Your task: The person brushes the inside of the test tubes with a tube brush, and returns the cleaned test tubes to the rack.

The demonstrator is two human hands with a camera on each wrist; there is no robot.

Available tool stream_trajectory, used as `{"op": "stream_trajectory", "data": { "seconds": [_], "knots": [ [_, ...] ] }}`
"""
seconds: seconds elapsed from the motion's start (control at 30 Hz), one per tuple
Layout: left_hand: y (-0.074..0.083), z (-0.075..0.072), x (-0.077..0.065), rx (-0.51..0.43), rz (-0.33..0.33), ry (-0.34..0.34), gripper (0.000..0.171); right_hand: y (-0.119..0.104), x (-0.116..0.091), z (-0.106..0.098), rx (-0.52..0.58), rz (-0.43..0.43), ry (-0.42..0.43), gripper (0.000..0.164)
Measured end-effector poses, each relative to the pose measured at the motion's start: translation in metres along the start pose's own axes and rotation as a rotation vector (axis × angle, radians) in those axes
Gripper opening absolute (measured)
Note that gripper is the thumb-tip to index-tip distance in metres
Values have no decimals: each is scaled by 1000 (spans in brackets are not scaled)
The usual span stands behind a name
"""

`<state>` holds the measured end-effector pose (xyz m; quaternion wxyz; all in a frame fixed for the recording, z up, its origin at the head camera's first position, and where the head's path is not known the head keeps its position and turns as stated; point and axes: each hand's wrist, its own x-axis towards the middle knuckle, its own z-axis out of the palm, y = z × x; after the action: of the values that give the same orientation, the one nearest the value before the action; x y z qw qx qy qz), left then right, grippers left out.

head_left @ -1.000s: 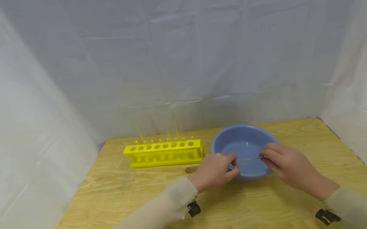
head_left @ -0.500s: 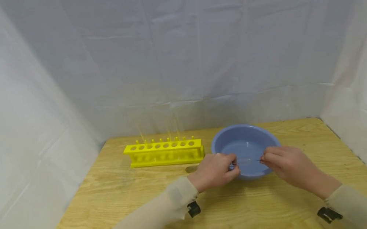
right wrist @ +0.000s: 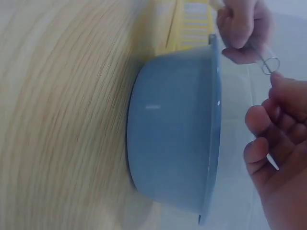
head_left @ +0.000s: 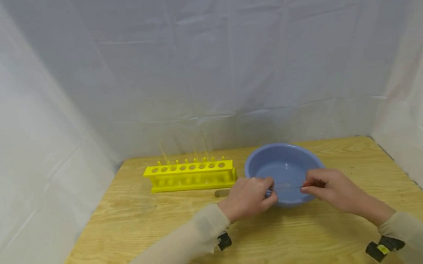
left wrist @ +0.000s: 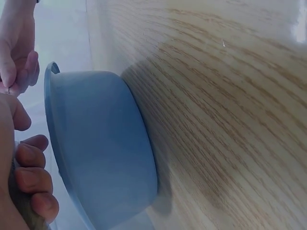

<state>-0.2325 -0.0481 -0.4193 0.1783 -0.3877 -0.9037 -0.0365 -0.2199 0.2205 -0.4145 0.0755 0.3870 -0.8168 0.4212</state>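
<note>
A clear glass test tube (head_left: 283,185) lies almost level above the front of the blue basin (head_left: 250,159). My left hand (head_left: 246,196) grips it, fingers curled round its body. The tube's closed end (head_left: 222,193) juts out left of that hand, brownish inside, as a brush head would look. Its open mouth (right wrist: 271,65) faces my right hand (head_left: 333,190). There, thumb and forefinger pinch the thin twisted wire handle (left wrist: 8,90) of a test tube brush, which runs into the tube. The bristles are mostly hidden by my left hand.
Behind my left hand stands a yellow test tube rack (head_left: 192,188) with upright pegs. Several clear tubes (head_left: 205,147) rise from its back. The wooden table (head_left: 148,231) is bounded by white sheeting (head_left: 205,64) behind and at both sides.
My right hand has moved slightly right and down and turned at the wrist, still pinching the wire. My left hand and the tube stay almost in place.
</note>
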Motion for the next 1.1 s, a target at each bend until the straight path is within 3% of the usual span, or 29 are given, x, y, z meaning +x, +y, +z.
{"op": "stream_trajectory", "data": {
  "seconds": [0.1, 0.4, 0.63, 0.73, 0.93, 1.1],
  "knots": [
    [1, -1, 1, 32, 7, 13, 20, 0, 0, -2, 88, 134, -44, 16],
    [3, 0, 2, 112, 35, 80, 21, -4, 7, -8, 368, 491, -119, 33],
    [5, 0, 3, 175, 46, 86, 22, -1, 8, -10, 703, 612, -164, 26],
    [5, 0, 4, 167, 40, 86, 21, -1, 9, -7, 701, 607, -155, 26],
    [4, -2, 4, 158, 28, 92, 22, -4, 9, 0, 515, 596, -144, 44],
    [4, -3, 4, 148, 22, 83, 22, -11, 11, 3, 489, 578, -168, 50]
  ]
}}
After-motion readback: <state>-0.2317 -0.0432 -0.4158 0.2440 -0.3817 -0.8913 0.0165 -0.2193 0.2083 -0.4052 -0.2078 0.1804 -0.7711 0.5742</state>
